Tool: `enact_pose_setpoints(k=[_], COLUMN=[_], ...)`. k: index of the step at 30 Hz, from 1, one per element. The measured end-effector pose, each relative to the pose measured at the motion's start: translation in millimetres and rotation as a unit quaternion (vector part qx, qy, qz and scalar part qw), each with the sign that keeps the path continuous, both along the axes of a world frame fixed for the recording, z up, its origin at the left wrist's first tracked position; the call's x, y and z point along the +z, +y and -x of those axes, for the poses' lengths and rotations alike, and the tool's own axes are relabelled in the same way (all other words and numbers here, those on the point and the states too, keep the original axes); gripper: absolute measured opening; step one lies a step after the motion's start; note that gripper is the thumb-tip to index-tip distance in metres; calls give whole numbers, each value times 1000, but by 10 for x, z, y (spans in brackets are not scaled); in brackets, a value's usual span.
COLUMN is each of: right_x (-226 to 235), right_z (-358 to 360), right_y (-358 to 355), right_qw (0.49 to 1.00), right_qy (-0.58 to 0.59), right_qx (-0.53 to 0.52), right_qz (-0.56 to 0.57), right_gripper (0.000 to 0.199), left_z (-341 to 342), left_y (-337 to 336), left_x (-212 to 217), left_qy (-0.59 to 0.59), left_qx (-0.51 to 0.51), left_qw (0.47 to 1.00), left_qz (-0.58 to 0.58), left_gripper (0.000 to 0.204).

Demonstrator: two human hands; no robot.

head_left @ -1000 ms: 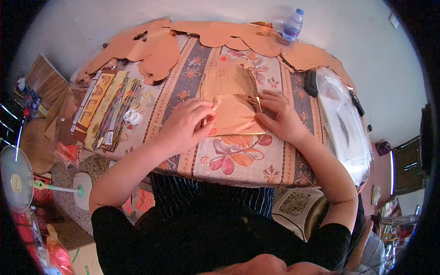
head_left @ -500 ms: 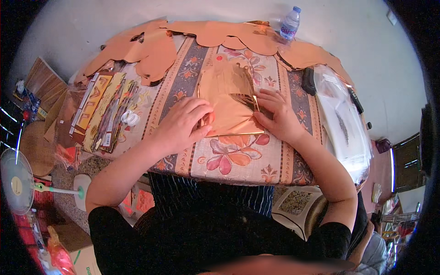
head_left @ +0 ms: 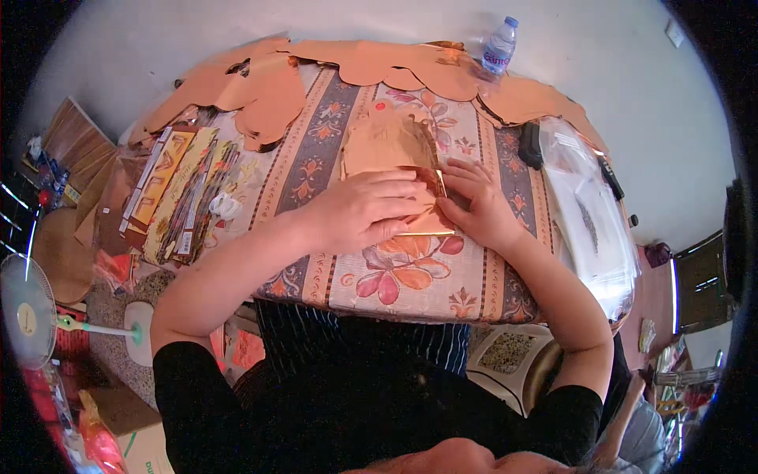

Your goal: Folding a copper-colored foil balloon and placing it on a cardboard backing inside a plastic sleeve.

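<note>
A gold foil sheet [head_left: 387, 150], creased and folded at its lower right, lies on the cloth-covered table in front of me; a stack seems to lie beneath it. Across its lower part my left hand [head_left: 375, 207] rests flat, fingers stretched to the right and palm down, hiding much of the fold. My right hand [head_left: 479, 207] sits against the right edge, thumb and fingers apart, their tips touching the foil. Nothing shows gripped between them.
Gold scalloped sheets [head_left: 371, 62] line the table's far edge, with a water bottle [head_left: 500, 47] behind them. Printed card strips [head_left: 178, 193] lie at the left beside a white coil [head_left: 226, 205]. Clear plastic bags [head_left: 588, 213] and a black object [head_left: 530, 144] occupy the right side.
My left hand has moved right from the foil's left edge onto its lower middle and flattened over the fold. The right hand has stayed nearly in place.
</note>
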State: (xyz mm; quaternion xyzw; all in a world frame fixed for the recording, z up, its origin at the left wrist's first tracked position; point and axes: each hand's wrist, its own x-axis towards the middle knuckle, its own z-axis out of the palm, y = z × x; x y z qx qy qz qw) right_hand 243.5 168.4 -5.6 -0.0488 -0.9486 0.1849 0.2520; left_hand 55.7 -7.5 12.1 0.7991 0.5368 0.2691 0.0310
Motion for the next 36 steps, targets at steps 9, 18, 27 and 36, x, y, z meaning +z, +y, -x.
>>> enact_pose_setpoints(k=[9, 18, 27, 36], right_x=[-30, 378, 415, 531], right_z=[-8, -225, -406, -216], right_y=[5, -104, -163, -178], right_qw=[1000, 996, 905, 773], right_qy=[7, 14, -195, -303], right_qx=[-1, -4, -41, -84], right_qz=[-14, 89, 376, 551], right_gripper=[37, 27, 14, 20], left_z=[55, 52, 67, 66], left_y=[78, 39, 78, 80], left_x=[-158, -140, -173, -177], left_qy=[63, 76, 68, 74], left_qx=[-7, 3, -9, -7], left_qw=[998, 996, 996, 995], left_qz=[30, 54, 59, 59], left_gripper=[44, 46, 49, 49])
